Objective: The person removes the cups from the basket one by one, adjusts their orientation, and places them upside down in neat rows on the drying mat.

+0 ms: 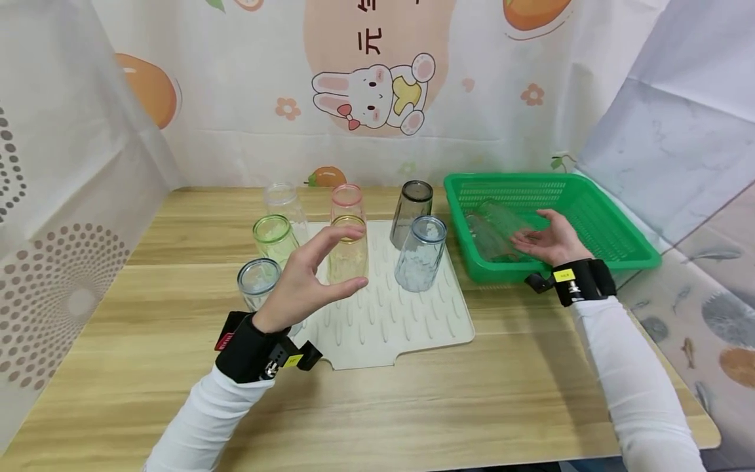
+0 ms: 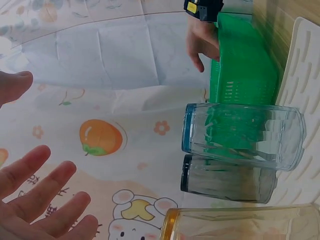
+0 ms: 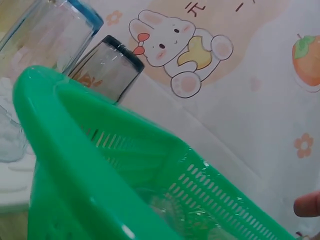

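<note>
My left hand hovers above the white ribbed mat, thumb and fingers spread wide apart, holding nothing. Behind it in the head view stands a yellow glass; the left wrist view shows the fingers apart from the glasses. Over the green basket reaches my right hand, fingers extended and palm turned partly up. Clear glasses lie inside the basket just left of those fingers; whether they touch cannot be told. In the right wrist view only a fingertip shows at the right edge.
Right of the yellow glass stand a dark grey glass and a blue glass. A pink glass is behind the yellow one. On the left are a clear glass, a green glass and a blue-rimmed glass.
</note>
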Available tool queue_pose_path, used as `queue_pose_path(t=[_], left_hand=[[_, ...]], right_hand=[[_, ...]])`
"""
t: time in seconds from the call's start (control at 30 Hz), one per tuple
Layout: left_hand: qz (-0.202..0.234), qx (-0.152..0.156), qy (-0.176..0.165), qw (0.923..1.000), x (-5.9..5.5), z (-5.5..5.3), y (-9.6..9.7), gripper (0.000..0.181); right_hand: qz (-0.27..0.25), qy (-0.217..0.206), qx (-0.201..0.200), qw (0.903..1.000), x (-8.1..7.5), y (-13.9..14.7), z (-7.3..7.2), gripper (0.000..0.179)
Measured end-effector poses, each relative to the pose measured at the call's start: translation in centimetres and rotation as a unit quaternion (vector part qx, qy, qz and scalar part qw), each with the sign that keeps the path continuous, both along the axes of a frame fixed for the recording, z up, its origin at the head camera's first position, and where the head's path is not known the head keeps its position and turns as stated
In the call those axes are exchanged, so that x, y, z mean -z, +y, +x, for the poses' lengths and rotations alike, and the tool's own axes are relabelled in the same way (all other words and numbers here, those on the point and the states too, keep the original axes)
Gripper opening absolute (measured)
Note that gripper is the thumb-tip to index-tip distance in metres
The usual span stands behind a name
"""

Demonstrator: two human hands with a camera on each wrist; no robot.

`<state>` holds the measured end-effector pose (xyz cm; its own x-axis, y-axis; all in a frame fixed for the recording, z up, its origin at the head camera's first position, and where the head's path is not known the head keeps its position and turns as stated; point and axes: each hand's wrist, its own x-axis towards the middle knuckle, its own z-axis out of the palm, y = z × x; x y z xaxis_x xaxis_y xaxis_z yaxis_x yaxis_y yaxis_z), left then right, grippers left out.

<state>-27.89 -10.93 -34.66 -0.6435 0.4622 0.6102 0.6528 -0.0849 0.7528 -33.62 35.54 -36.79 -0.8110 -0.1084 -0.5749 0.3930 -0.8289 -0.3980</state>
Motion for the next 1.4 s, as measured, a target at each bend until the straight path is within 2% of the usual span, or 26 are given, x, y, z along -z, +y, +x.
queue_pose_path(t=[0.17, 0.57, 0.7, 0.9, 1.1, 1.3, 1.4], left_hand=[[0.008, -0.005, -0.013, 0.9999, 0.1, 0.1, 0.0, 0.059], [0.026, -0.027, -0.036, 0.9986, 0.9, 0.4, -0.4, 0.063], [0.033, -0.037, -0.058, 0.9971, 1.7, 0.7, -0.1, 0.06], [0.024, -0.043, -0.093, 0.9944, 3.8, 0.9, 0.3, 0.055], [0.02, -0.033, -0.134, 0.9902, 5.3, 0.9, 0.8, 0.052], [0.035, -0.018, -0.157, 0.9868, 5.7, 0.7, 1.0, 0.051], [0.047, -0.012, -0.164, 0.9853, 5.8, 0.5, 1.2, 0.051]], right_hand=[[0.013, -0.003, 0.027, 0.9996, 0.4, -0.3, -0.5, 0.071], [-0.063, 0.029, 0.086, 0.9939, 0.3, -1.6, -0.1, 0.057], [-0.109, 0.039, 0.111, 0.987, 0.4, -1.4, 0.2, 0.05], [-0.157, 0.079, 0.139, 0.9745, 0.5, -1.0, 1.1, 0.049], [-0.192, 0.134, 0.123, 0.9645, 0.3, -1.6, 2.2, 0.048], [-0.215, 0.181, 0.085, 0.956, -1.2, -4.0, 3.2, 0.035], [-0.231, 0.206, 0.054, 0.9494, -2.2, -5.3, 3.7, 0.031]])
